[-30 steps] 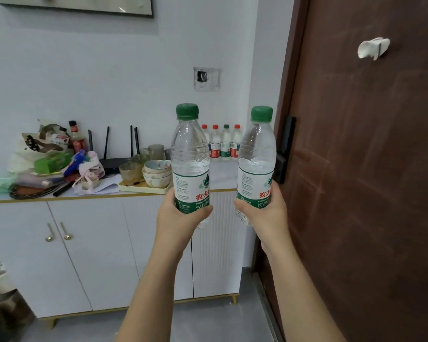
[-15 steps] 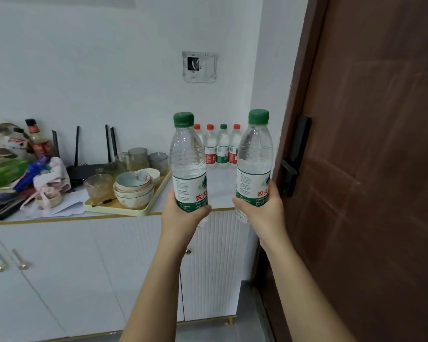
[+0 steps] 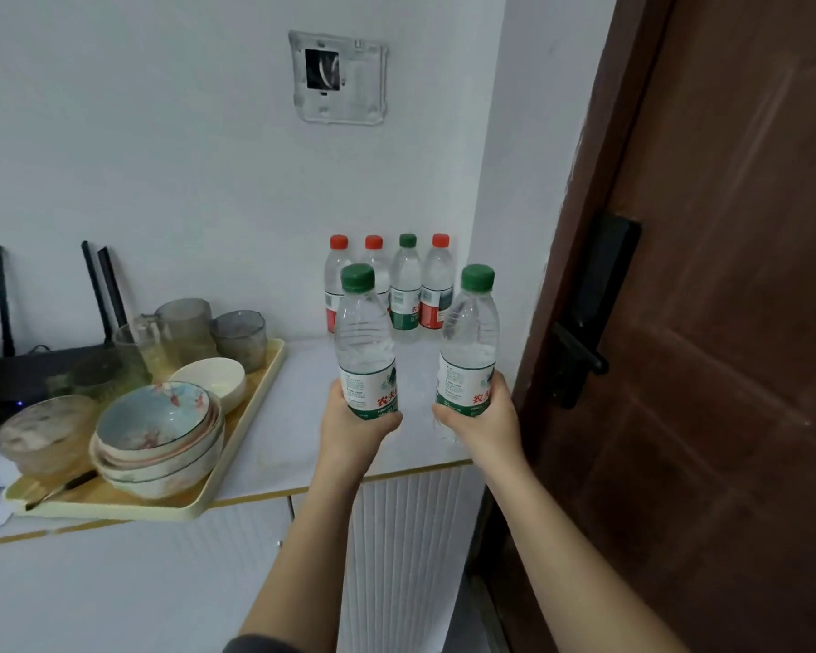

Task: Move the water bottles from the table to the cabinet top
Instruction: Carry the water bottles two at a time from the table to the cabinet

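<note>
My left hand [image 3: 356, 428] grips a clear green-capped water bottle [image 3: 363, 332] by its lower part, upright. My right hand [image 3: 484, 419] grips a second green-capped bottle [image 3: 471, 329] the same way. Both bottles hang above the right end of the white cabinet top [image 3: 298, 417], apart from each other. Behind them, against the wall, stands a row of several small bottles [image 3: 406, 289] with red and green caps.
A cream tray [image 3: 236, 440] with stacked bowls [image 3: 161, 431] and glass cups [image 3: 184, 322] sits left of my hands. A black router [image 3: 24, 369] stands behind it. A brown door [image 3: 707, 322] with a black handle [image 3: 580, 355] is close on the right.
I have come closer to the cabinet. Both hands with their bottles have moved forward and now hang over the cabinet top, in front of the bottle row.
</note>
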A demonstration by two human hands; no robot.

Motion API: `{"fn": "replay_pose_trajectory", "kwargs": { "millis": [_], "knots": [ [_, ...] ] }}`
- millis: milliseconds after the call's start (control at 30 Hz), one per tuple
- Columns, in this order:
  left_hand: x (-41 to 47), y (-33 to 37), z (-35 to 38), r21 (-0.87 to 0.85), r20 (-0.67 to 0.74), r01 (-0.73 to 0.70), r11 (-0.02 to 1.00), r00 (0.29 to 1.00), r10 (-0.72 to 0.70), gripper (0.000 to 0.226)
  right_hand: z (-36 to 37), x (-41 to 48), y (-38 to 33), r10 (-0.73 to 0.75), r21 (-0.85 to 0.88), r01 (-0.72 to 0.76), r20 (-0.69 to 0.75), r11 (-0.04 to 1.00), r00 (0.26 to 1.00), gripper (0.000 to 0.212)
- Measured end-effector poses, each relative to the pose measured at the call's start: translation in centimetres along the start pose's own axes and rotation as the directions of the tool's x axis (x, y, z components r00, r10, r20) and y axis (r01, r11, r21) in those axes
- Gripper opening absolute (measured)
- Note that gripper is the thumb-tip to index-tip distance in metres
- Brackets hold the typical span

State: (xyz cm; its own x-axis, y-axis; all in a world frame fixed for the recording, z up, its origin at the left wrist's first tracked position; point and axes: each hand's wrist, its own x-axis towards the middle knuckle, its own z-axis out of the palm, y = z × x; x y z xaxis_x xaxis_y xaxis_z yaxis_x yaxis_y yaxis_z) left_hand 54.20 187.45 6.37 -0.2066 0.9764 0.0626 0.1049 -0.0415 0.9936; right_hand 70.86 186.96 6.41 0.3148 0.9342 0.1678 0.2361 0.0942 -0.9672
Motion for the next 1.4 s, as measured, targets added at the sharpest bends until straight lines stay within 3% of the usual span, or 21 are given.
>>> {"fn": "replay_pose_trajectory", "kwargs": {
  "millis": [233,633,867,1033,1233,1400],
  "knots": [
    [9.1,-3.8,2.7,0.064,0.059,0.075,0.995,0.995,-0.079,0.057,4.2,7.3,3.5,0.078,-0.060,-0.079,-0.014,0.995,0.997,0.064],
    [14.5,-7.1,5.1,0.072,0.097,0.115,0.991,0.988,-0.122,0.055,6.8,12.3,7.1,0.126,-0.069,-0.128,-0.031,0.989,0.992,0.060],
    [16.9,-7.3,5.9,0.180,0.226,-0.017,0.984,0.974,-0.024,0.042,7.5,14.5,7.7,0.117,-0.103,-0.119,-0.032,0.988,0.993,0.066],
    [18.3,-7.0,5.9,0.401,0.182,-0.048,0.915,0.983,-0.028,0.069,7.5,15.9,7.9,0.073,-0.219,-0.087,-0.072,0.972,0.995,0.075],
    [19.7,-6.3,7.6,0.326,0.042,-0.026,0.945,0.999,0.013,0.067,8.0,18.3,7.5,0.079,-0.267,-0.116,-0.147,0.957,0.986,0.069],
    [21.1,-6.1,9.0,0.310,0.064,-0.087,0.947,0.995,0.071,0.074,8.4,20.4,7.5,0.042,-0.309,-0.090,-0.158,0.947,0.987,0.071]
  ]
}}
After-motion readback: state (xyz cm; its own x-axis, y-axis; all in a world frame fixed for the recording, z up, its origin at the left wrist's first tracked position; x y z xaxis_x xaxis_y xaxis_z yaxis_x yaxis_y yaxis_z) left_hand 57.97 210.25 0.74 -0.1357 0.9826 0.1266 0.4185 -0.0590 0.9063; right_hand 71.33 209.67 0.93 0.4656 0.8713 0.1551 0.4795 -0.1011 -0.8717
